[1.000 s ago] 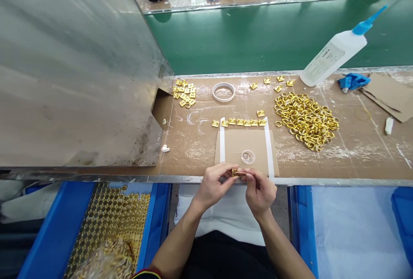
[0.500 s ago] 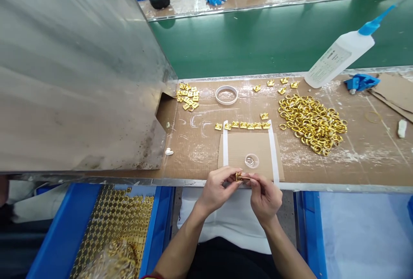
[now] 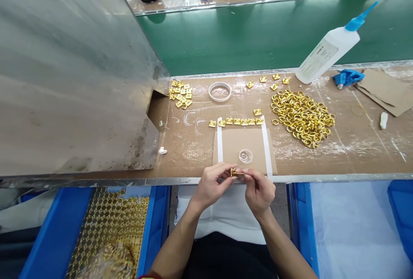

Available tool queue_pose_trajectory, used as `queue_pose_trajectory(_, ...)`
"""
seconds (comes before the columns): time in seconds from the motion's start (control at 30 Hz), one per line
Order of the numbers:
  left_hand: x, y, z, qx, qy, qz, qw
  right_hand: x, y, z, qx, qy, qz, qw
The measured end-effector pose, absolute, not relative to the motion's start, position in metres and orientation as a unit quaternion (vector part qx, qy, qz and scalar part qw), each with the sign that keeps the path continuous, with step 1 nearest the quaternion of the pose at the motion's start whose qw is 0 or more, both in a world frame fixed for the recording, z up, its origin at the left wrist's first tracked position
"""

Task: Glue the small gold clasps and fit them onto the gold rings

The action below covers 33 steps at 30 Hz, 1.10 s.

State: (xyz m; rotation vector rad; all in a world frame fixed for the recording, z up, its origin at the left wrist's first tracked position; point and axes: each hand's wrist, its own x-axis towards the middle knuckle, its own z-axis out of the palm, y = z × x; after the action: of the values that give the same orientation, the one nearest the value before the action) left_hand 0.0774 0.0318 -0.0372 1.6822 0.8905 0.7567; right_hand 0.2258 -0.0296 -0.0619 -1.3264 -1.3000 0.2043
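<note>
My left hand pinches a small gold piece at the table's front edge. Close by on the right, my right hand grips a thin stick-like tool, its tip against the gold piece. Just beyond my fingers a small clear round dish rests on a cardboard pad between two white tape strips. A row of gold pieces lies along the pad's far edge. To the right is a heap of gold rings.
A white tape roll and a gold pile lie back left, beside a large metal housing. A tilted bottle with a blue nozzle stands back right. Blue bins flank my lap. Across the green belt are a person's hands.
The whole view has shifted, so the table items appear slightly further left and higher. Both hands keep their holds, and the tool still meets the gold piece.
</note>
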Motion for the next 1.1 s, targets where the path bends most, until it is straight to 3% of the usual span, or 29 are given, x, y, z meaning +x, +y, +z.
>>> queue_pose_trajectory(1.1,0.0814,0.0298,-0.0343,0.672,0.379,0.334,0.541,0.2248,-0.0287,-0.0610,-0.547,-0.570,0.069,0.609)
